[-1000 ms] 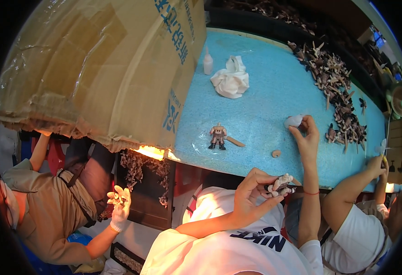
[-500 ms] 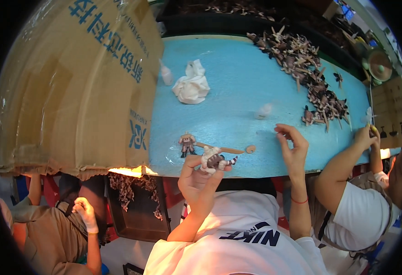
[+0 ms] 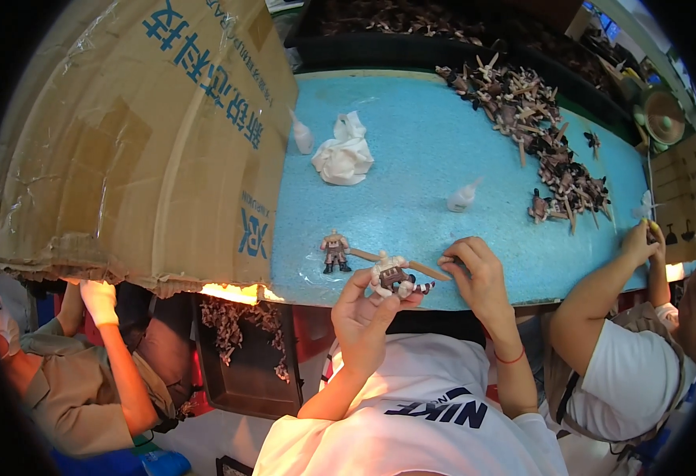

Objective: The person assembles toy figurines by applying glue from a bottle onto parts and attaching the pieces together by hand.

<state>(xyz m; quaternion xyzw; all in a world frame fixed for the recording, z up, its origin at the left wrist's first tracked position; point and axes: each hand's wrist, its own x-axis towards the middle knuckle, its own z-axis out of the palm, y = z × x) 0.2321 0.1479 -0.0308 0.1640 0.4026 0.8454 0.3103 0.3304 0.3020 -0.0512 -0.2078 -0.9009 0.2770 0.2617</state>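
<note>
Far left: a person in a tan top (image 3: 74,389) beside the counter. Next, a large brown cardboard box (image 3: 149,174), blue print on its side, bounds the left of the pale-blue counter (image 3: 403,135). Below the box edge, a black rectangular tray (image 3: 245,393) holds a heap of small brownish pieces. On the counter: a white squeeze bottle (image 3: 303,139) near a crumpled white cloth or tissue (image 3: 343,159); nearer, a beige-and-brown toy figure with black boots (image 3: 335,252). Left hand (image 3: 364,317), fingers curled, grips a cream-and-brown toy figure (image 3: 392,276) over the front edge; a brown blade-shaped piece (image 3: 427,270) shows on both sides of it, attachment unclear. Right hand (image 3: 475,274) just beside, fingertips nearly together; contents cannot be told. Beyond, a second white bottle (image 3: 464,197), then a pile of dark-and-beige figures (image 3: 554,155). Far right: a person in white sleeves (image 3: 634,381).
</note>
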